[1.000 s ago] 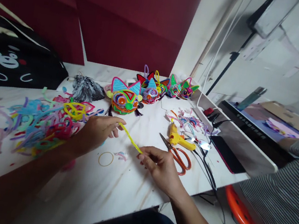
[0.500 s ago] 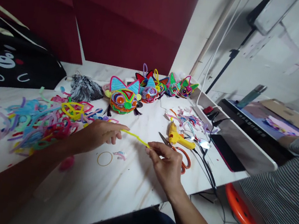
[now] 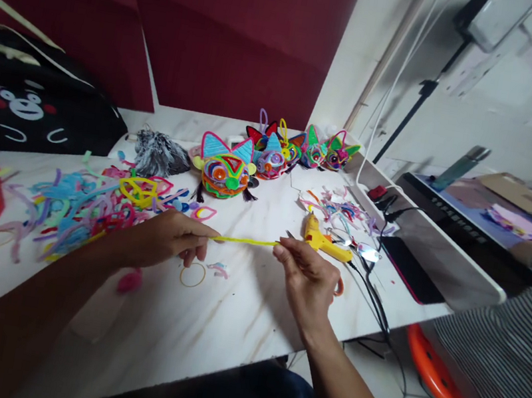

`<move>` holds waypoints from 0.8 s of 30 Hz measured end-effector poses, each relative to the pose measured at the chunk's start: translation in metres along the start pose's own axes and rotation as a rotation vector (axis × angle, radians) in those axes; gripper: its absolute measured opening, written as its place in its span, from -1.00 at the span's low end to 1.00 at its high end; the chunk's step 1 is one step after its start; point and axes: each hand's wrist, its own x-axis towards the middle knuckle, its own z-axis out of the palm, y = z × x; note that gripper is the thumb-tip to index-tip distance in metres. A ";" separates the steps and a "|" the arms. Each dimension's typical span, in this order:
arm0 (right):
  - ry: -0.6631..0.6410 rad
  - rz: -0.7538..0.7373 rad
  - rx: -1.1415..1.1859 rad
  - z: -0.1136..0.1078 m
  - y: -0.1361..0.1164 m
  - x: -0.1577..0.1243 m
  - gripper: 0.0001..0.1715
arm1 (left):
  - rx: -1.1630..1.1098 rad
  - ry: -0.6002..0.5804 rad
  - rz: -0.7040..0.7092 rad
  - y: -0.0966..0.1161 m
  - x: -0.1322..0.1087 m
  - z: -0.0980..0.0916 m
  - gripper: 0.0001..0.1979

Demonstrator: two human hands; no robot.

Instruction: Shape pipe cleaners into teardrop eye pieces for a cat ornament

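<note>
Swung level since a second ago, when it slanted down to the right, the yellow pipe cleaner (image 3: 249, 241) now runs nearly straight across the middle of the frame, above the white marbled tabletop (image 3: 203, 337). Its left end is pinched in the fingertips of the left hand (image 3: 173, 238), its right end between thumb and fingers of the right hand (image 3: 307, 273). Behind the right hand, right of centre, orange-handled scissors (image 3: 339, 287) are mostly hidden, with a yellow glue gun (image 3: 327, 242) just above. A multicoloured cat-head ornament (image 3: 224, 175) sits at upper centre; loose pipe cleaners (image 3: 77, 196) are heaped at centre left. Just below the left hand lies a thin tan ring (image 3: 191, 287).
</note>
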 end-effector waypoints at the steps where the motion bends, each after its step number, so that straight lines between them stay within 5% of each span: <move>1: -0.039 -0.008 -0.002 0.001 0.000 0.000 -0.88 | -0.004 0.015 -0.011 -0.002 0.000 0.000 -0.69; 9: -0.509 -0.140 -0.337 0.017 -0.014 -0.006 -0.72 | -0.006 0.316 -0.185 -0.006 -0.019 -0.028 -0.55; 13: -0.805 -0.241 -0.637 0.037 -0.027 -0.009 -0.74 | 0.376 0.415 -0.328 -0.023 -0.034 -0.054 -0.55; 17: -0.884 -0.256 -0.688 0.051 -0.026 -0.012 -0.74 | 0.878 0.540 -0.492 -0.040 -0.045 -0.060 -0.51; 20: -0.895 -0.226 -0.634 0.053 -0.023 -0.013 -0.74 | 1.016 0.652 -0.302 -0.041 -0.046 -0.043 -0.47; 22: -0.889 -0.183 -0.595 0.053 -0.023 -0.013 -0.75 | 0.895 0.599 -0.052 -0.034 -0.042 -0.025 -0.50; 24: -0.873 -0.123 -0.544 0.051 -0.023 -0.011 -0.76 | 0.621 0.522 0.028 -0.022 -0.036 -0.006 -0.56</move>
